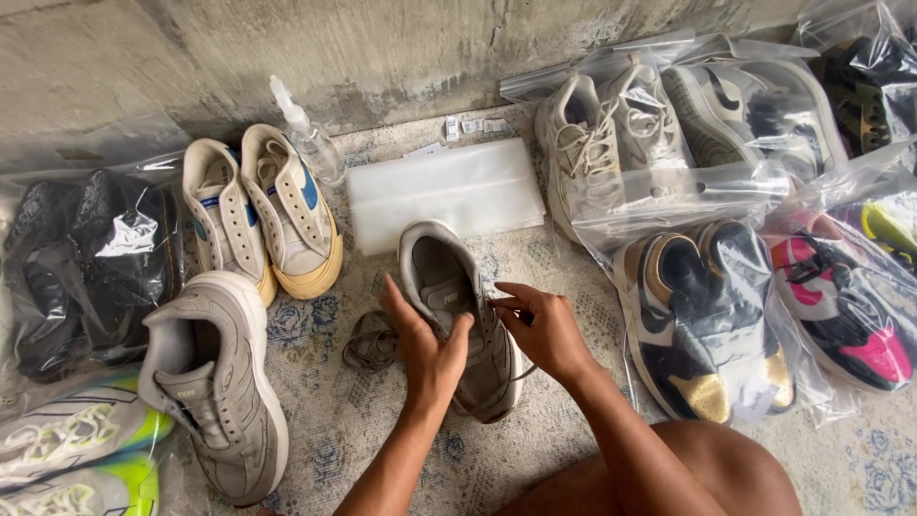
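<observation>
Fingers of both hands grip a grey shoe point(457, 315), before a flat clear bag stack point(444, 191) and small white labels point(475, 126).

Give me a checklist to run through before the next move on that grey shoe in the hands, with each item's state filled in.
1. Left hand steadies the grey shoe at its opening: ok.
2. Right hand has the lace pinched at the eyelets: fingertips are there, but the grip itself is too small to see: cannot tell.
3. Loose lace lies bunched on the rug left of the shoe, free of other shoes: ok.
4. Matching grey shoe lies close by on the left: ok.
5. Stack of clear bags lies flat behind the shoe: ok.
6. Spray bottle stands capped by the wall: cap state cannot tell.
</observation>
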